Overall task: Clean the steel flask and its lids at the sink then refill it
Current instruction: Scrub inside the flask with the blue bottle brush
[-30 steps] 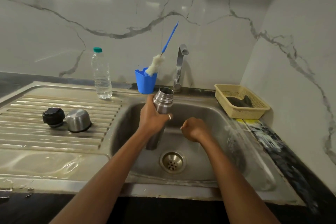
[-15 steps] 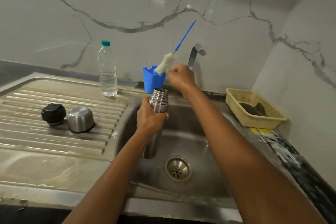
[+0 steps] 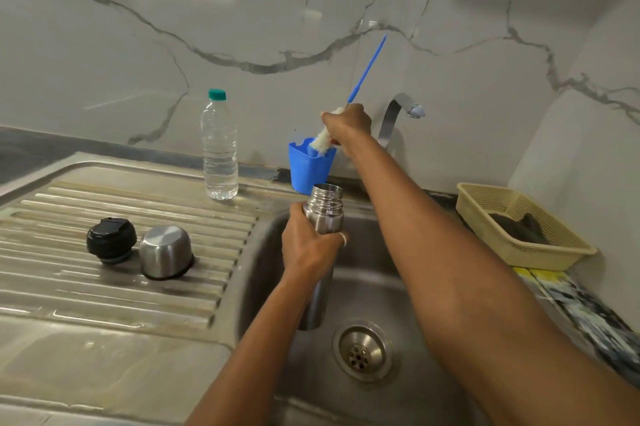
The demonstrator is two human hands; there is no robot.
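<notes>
My left hand [image 3: 308, 249] grips the open steel flask [image 3: 323, 211] upright over the sink basin [image 3: 381, 287]. Behind it, my right hand [image 3: 348, 124] grips the bottle brush [image 3: 367, 69] where its white bristles meet the blue handle. The brush head still sits in the blue cup [image 3: 308, 166] at the sink's back edge. On the ribbed drainboard [image 3: 104, 287] to the left lie the black inner lid [image 3: 110, 240] and the steel cup lid [image 3: 165, 251], upside down, side by side.
A clear water bottle [image 3: 219, 148] with a green cap stands on the drainboard's back edge. The tap [image 3: 398, 117] rises just right of my right hand. A beige basket [image 3: 519, 228] holding a dark scrubber sits at the right. The drain [image 3: 362, 351] lies below the flask.
My right hand rose from inside the sink to the brush in the blue cup and closed on it. The left hand kept holding the flask, and the view shifted closer.
</notes>
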